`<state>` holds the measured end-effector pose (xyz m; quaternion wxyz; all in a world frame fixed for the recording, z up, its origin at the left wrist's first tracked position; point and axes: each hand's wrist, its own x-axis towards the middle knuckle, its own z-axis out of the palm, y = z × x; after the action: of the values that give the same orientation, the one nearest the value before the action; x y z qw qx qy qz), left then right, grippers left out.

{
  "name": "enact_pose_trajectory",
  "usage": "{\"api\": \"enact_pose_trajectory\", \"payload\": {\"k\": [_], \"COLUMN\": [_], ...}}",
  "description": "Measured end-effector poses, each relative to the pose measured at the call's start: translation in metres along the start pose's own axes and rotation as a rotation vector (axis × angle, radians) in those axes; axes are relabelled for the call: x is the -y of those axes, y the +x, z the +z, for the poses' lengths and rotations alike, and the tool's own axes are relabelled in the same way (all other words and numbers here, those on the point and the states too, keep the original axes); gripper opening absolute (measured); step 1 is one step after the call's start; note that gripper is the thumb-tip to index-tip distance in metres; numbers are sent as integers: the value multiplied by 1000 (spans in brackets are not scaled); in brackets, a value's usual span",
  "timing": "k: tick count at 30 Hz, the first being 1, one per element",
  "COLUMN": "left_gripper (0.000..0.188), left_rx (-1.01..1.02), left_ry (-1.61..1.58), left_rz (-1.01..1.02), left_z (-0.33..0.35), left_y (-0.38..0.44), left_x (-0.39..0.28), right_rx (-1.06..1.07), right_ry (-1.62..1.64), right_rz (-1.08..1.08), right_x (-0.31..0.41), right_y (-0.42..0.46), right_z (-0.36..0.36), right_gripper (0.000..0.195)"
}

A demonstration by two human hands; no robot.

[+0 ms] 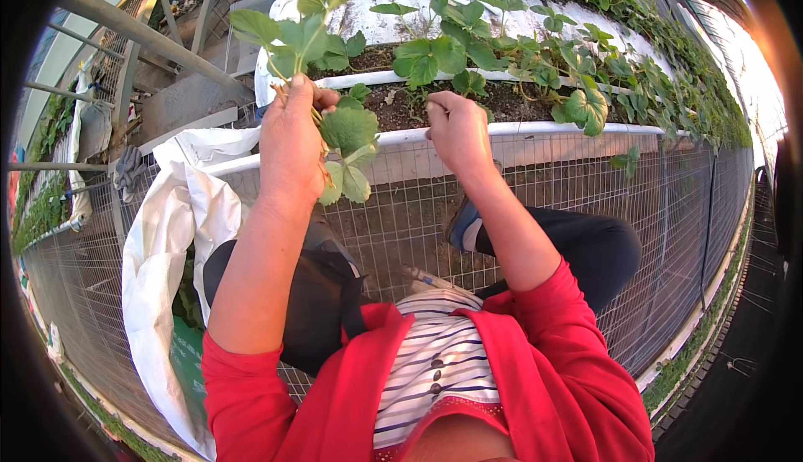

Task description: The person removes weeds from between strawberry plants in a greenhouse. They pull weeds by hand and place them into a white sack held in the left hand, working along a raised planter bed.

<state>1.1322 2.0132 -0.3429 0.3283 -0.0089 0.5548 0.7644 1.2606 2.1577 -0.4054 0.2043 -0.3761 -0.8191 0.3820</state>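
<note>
My left hand [292, 142] is closed around a bunch of plucked strawberry leaves [348, 129] on long stems. Some leaves rise above the fist, and others hang below it on the right. My right hand [461, 129] is over the front strip of soil [508, 103] in the raised bed, its fingers curled and thumb against forefinger. A small green weed [414, 99] grows just left of these fingertips. Whether anything is pinched between them cannot be told. Rooted strawberry plants [433, 57] stand right behind the hand.
A white woven sack [154, 261], with greenery inside, hangs open at my left. White pipe [533, 128] edges the bed above wire mesh [401, 211]. White film [376, 10] covers the bed farther back. Metal tubes [157, 42] and a grey glove [128, 172] are at the left.
</note>
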Motion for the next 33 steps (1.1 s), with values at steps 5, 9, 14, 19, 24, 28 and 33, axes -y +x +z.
{"api": "enact_pose_trajectory", "payload": {"k": [5,9,14,19,24,28,33], "left_gripper": [24,26,26,26,26,27,26], "left_rx": [64,85,72,76,107,110,119], "left_ry": [13,20,11,27,29,40,68], "left_rz": [16,-29,-27,-6,-47,-38,-3], "left_z": [-16,-8,-8,-10,-8,-9,-9], "left_y": [9,3,2,3,2,1,2], "left_x": [-5,-7,-13,-12,-12,-12,-10], "right_rx": [225,180,201,14,33,-36,-99], "right_ry": [-661,-760,-736,-458,-459,-427,-413], "right_rz": [268,275,36,25,195,241,192], "right_x": [-7,-20,-28,-23,-20,-28,-42], "right_y": [46,50,21,2,45,52,45], "right_z": [16,21,21,20,38,49,49], "right_gripper": [17,18,12,14,19,18,19]}}
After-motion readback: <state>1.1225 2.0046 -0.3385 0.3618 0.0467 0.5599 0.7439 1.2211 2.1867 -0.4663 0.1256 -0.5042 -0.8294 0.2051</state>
